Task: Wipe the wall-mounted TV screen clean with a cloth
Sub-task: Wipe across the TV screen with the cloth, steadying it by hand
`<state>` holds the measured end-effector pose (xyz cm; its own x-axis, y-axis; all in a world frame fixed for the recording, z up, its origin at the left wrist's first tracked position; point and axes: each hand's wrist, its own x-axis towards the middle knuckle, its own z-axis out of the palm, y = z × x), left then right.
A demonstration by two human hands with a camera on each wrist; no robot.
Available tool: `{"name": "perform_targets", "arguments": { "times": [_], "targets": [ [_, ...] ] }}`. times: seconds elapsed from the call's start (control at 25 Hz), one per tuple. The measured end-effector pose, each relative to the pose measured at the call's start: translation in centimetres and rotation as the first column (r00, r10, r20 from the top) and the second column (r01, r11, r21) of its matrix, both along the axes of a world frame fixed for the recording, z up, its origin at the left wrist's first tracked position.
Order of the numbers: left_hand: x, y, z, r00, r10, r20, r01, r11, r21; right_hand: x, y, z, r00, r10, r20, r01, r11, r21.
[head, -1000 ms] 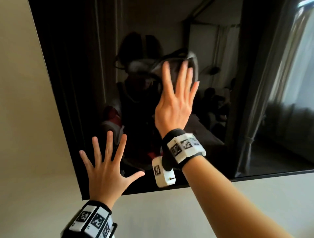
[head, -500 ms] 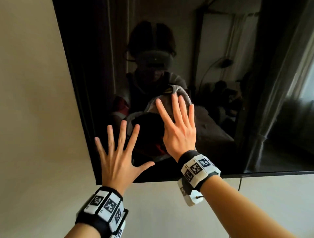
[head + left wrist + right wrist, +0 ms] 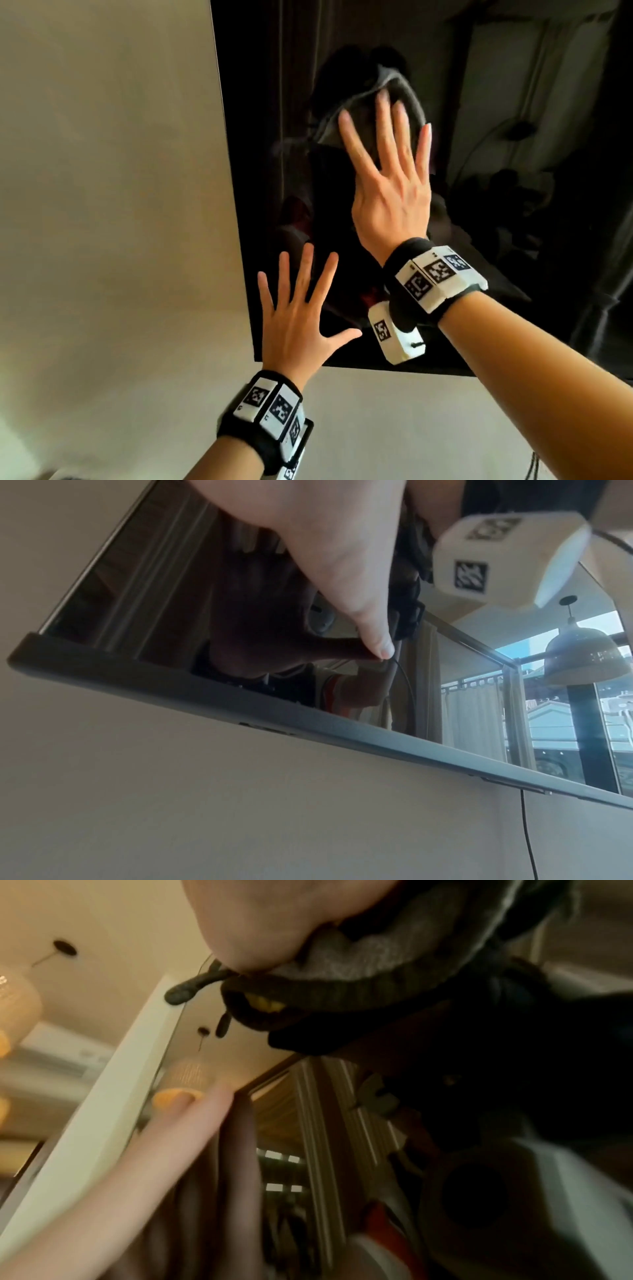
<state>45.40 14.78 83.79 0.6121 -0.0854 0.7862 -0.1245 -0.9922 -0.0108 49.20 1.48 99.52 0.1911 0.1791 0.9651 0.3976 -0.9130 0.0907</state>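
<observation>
Fingers (image 3: 356, 144) of the right hand (image 3: 390, 192) are straight and spread, flat against a grey cloth (image 3: 407, 92) that they press onto the TV screen (image 3: 513, 102). In the right wrist view the cloth (image 3: 359, 950) bunches under the palm; its hem looks darker and ribbed, with a small loop hanging off one end. Cloth sits toward the screen's left edge, well above the bottom edge.

Left hand (image 3: 298, 318) is also splayed wide, holding nothing, at the screen's lower left corner. Left wrist view has the thumb tip (image 3: 383, 647) meeting its own reflection on the glass, just above the bottom bezel (image 3: 308, 712). Cannot tell whether the other fingers touch.

Screen is off, black and glossy. It mirrors the person, curtains, a pendant lamp and a bright window. Thin dark frame all around.

Both wrists wear black bands (image 3: 435, 281) with white marker blocks.

Wall (image 3: 102, 205) is plain beige, left of and below the TV. Thin black cable (image 3: 525, 831) drops down the wall from the underside of the bezel.
</observation>
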Motion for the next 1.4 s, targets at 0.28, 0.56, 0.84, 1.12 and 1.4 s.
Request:
{"name": "perform_targets", "arguments": {
  "times": [0.28,0.56,0.84,1.12,1.4],
  "targets": [
    [-1.2,2.6,-0.7,0.997,-0.025,0.079,0.023,0.999,0.029,0.3,0.9,1.9,0.998,-0.021,0.052,0.034,0.965,-0.261],
    [-2.6,5.8,9.4,0.951,-0.119,0.286,0.132,0.991,-0.026,0.5,-0.5,-10.0,0.998,0.042,0.056,0.013,0.678,-0.735],
    [1.7,5.4,13.1,0.977,-0.044,0.207,0.030,0.997,0.072,1.0,-0.9,-10.1,0.993,0.092,0.075,0.024,0.460,-0.888],
    [1.9,5.4,13.7,0.965,-0.132,0.228,0.094,0.980,0.174,0.6,-0.3,-14.5,0.997,0.068,-0.034,-0.056,0.352,-0.934],
    [1.7,5.5,13.8,0.961,-0.160,0.225,0.137,0.984,0.116,0.0,1.1,-18.9,0.996,0.030,-0.086,-0.091,0.422,-0.902]
  ]
}}
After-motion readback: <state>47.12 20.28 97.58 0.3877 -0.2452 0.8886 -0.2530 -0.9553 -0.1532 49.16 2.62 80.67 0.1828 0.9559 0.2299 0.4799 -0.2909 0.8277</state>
